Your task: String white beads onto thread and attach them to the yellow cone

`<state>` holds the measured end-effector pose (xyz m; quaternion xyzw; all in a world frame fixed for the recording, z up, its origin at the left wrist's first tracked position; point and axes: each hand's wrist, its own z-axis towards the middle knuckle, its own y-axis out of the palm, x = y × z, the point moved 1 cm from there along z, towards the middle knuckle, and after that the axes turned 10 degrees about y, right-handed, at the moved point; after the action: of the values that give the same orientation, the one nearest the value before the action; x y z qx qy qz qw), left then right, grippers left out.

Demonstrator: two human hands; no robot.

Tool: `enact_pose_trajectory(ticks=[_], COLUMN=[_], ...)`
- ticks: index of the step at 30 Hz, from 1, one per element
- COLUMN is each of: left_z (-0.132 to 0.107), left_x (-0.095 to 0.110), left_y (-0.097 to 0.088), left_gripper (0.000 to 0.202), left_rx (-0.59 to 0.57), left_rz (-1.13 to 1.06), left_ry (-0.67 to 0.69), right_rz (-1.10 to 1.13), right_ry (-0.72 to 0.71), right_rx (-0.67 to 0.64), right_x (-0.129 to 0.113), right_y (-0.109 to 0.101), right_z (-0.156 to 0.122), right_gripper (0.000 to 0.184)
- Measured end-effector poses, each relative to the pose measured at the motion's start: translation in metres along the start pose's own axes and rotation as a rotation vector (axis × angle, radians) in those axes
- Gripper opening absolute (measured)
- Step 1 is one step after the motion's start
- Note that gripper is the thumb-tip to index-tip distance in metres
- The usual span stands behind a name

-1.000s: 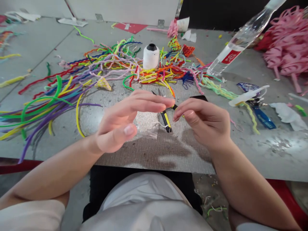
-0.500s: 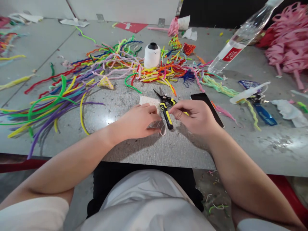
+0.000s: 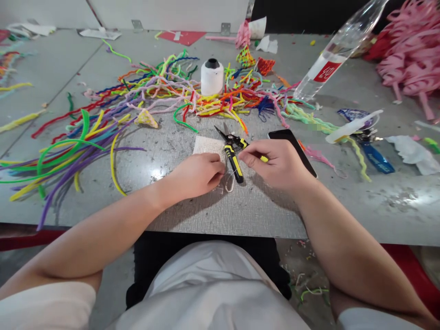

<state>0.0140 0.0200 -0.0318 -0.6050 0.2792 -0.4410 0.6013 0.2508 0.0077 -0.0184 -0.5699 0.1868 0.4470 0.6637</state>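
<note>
My left hand (image 3: 195, 174) rests on the grey table (image 3: 240, 206) with its fingers curled, pressing on a small clear bag of white beads (image 3: 209, 145); a short white strand (image 3: 229, 182) loops out beside its fingertips. My right hand (image 3: 278, 162) is closed in a pinch next to the yellow-and-black snips (image 3: 232, 152), which lie between the two hands. What the right fingers pinch is too small to make out. A black phone (image 3: 292, 146) lies partly under my right hand.
A heap of coloured pipe cleaners (image 3: 144, 101) spreads across the far left and middle. A white thread spool (image 3: 212, 77) stands behind the snips. A clear bottle (image 3: 330, 59) leans at the right, with pink pieces (image 3: 409, 59) and blue-handled keys (image 3: 373, 153).
Both hands have dropped from in front of me down onto the table. The left hand went from spread fingers to curled on the bead bag; the right stays pinched by the snips.
</note>
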Motion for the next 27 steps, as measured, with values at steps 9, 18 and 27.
enact_pose_trajectory(ticks=[9, 18, 27], left_z=[0.000, -0.003, -0.005], left_x=[-0.001, -0.009, 0.002], left_y=[0.001, -0.016, -0.022], left_gripper=[0.020, 0.012, 0.008], left_rx=[0.051, 0.332, 0.524], left_rz=[-0.058, -0.285, -0.482], left_ry=[0.015, 0.015, 0.051], right_rz=[-0.039, 0.007, 0.088], right_ry=[-0.010, -0.155, -0.280], right_rx=[0.003, -0.004, -0.086], right_x=[0.000, 0.000, -0.004], right_y=[0.000, 0.003, 0.025], right_z=[-0.001, 0.000, -0.006], right_gripper=[0.023, 0.018, 0.015])
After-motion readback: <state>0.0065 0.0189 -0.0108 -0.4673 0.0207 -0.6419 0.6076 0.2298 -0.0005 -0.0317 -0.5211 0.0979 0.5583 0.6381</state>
